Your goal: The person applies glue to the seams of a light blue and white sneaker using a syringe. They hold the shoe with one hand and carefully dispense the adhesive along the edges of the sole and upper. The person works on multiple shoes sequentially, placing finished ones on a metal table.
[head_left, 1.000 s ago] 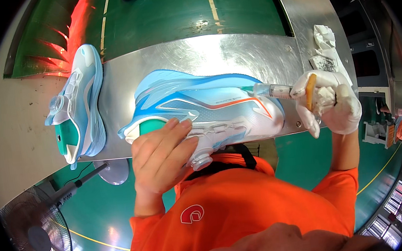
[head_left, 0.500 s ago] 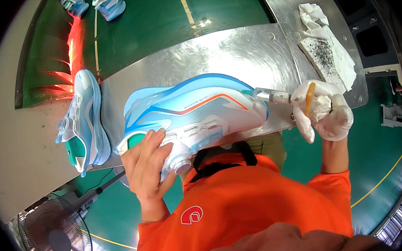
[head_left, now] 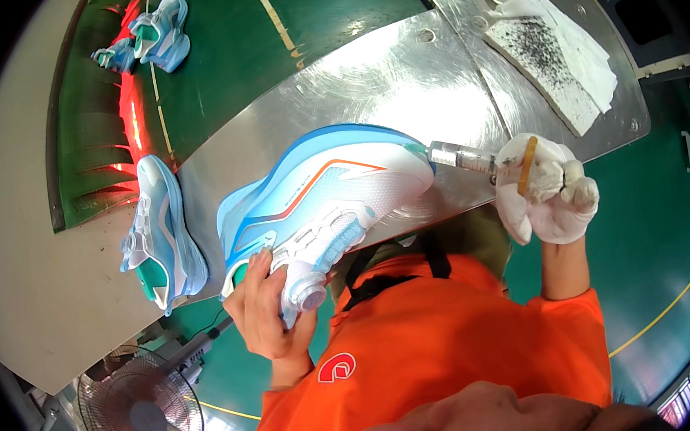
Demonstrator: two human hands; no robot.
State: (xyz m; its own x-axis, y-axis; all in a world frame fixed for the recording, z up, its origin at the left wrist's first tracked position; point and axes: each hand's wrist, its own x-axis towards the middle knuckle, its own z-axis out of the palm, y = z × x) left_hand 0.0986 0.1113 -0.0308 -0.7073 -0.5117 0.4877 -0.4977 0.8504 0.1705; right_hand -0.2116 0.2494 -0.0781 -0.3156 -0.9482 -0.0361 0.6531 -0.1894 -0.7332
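A light-blue and white sports shoe [head_left: 318, 189] with an orange line on its side lies tilted over the table's near edge, toe to the right. My left hand [head_left: 267, 308], bare, is closed round its collar and heel part, beside the round dial on the tongue. My right hand [head_left: 552, 189], in a white glove, grips a clear syringe [head_left: 461, 156]. The syringe's greenish tip meets the toe along the seam between upper and sole. A thin yellow strip [head_left: 528, 165] and a crumpled white wad [head_left: 545, 181] also show in that glove.
Another matching shoe [head_left: 165, 239] stands at the left on the metal table [head_left: 248, 142]. More shoes [head_left: 161, 34] lie on the green conveyor belt at the back, near a red-lit flap curtain [head_left: 94, 114]. A black-specked white pad [head_left: 541, 67] with cloths sits far right. A fan [head_left: 145, 418] stands lower left.
The shoe has rolled and turned a little in my left hand, its toe swinging slightly toward the far side. The syringe tip has followed the toe edge. The whole view has shifted.
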